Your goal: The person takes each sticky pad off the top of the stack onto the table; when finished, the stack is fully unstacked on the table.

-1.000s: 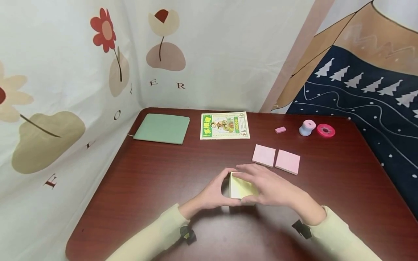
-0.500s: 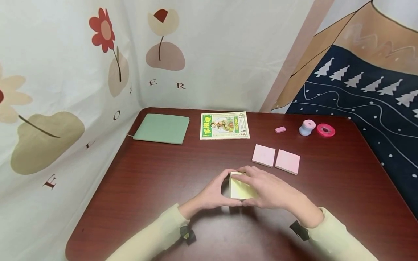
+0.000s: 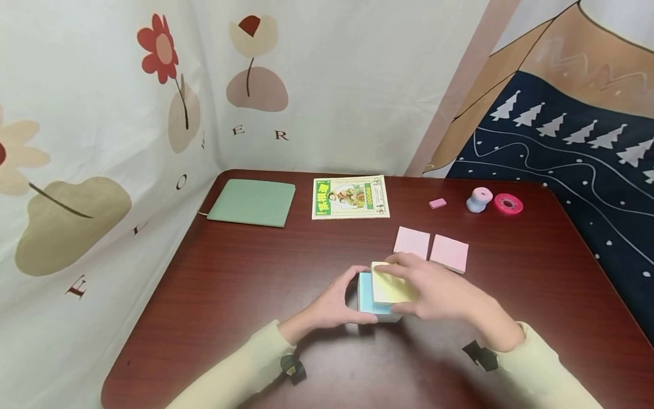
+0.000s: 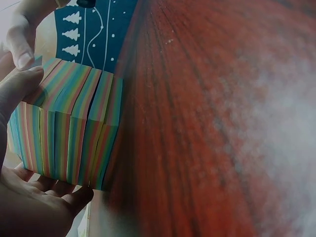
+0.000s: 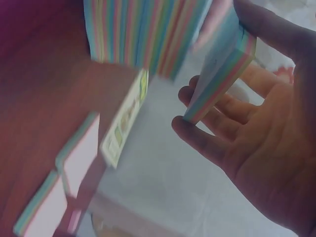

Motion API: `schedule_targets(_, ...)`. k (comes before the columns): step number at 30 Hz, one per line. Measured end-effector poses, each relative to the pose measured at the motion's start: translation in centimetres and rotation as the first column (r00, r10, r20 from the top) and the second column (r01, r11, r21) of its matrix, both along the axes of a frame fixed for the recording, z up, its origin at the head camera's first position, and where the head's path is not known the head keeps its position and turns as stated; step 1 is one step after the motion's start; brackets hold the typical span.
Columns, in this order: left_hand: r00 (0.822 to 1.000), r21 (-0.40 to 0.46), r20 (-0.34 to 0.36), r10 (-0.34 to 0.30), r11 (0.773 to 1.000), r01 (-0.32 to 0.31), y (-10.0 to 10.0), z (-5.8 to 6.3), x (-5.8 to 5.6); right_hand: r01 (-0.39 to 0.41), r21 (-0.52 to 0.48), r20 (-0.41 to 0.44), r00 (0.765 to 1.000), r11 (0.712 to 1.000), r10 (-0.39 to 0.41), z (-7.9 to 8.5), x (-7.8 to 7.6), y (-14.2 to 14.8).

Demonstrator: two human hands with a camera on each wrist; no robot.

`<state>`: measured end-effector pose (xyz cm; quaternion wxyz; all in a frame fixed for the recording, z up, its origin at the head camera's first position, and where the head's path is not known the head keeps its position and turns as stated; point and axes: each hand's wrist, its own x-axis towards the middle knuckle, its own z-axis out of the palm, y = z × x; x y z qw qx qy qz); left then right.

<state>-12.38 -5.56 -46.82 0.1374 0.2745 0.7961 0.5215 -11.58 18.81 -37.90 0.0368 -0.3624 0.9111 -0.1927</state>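
A tall stack of sticky note pads (image 3: 367, 295) stands on the brown table, its top now pale blue. Striped layers of color show along the stack's sides (image 4: 64, 128) in the left wrist view. My left hand (image 3: 334, 301) grips this stack from the left, thumb on the near side and fingers on the far side. Just above and to the right, my right hand (image 3: 436, 287) pinches a yellow-topped sticky note pad (image 3: 389, 287). In the right wrist view that pad (image 5: 219, 71) is apart from the stack, between thumb and fingertips.
Two pink sticky note pads (image 3: 449, 253) lie side by side beyond the right hand. Farther back are a green notebook (image 3: 252, 203), an illustrated booklet (image 3: 351, 197), a small pink block (image 3: 437, 203), a pink-and-blue spool (image 3: 479, 200) and a red ring (image 3: 508, 204).
The yellow-topped pad has come up off the stack and shifted right in my right hand, uncovering a blue top. My left hand has kept its hold on the stack.
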Motion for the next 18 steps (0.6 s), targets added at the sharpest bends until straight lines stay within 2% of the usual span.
schedule_targets(4, 1.0, 0.009, 0.005, 0.002, 1.0, -0.002, 0.0, 0.0, 0.0, 0.101, -0.032, 0.031, 0.994, 0.994, -0.101, 0.6, -0.8, 2.7)
schedule_targets(9, 1.0, 0.0, 0.006, 0.007, 1.0, -0.007, -0.1, 0.0, 0.0, 0.236, -0.058, 0.024, 0.972, 0.97, -0.235, 0.6, -2.1, 7.2)
schedule_targets(13, 1.0, -0.006, 0.002, 0.009, 1.0, -0.009, -0.1, 0.0, 0.0, 0.338, -0.074, 0.039, 0.941, 0.938, -0.336, 0.1, -3.0, 10.9)
schedule_targets(18, 1.0, -0.003, -0.003, 0.009, 1.0, -0.009, -0.1, -0.2, 0.0, 0.44, -0.015, 0.098, 0.894, 0.898, -0.437, -1.4, -3.5, 14.9)
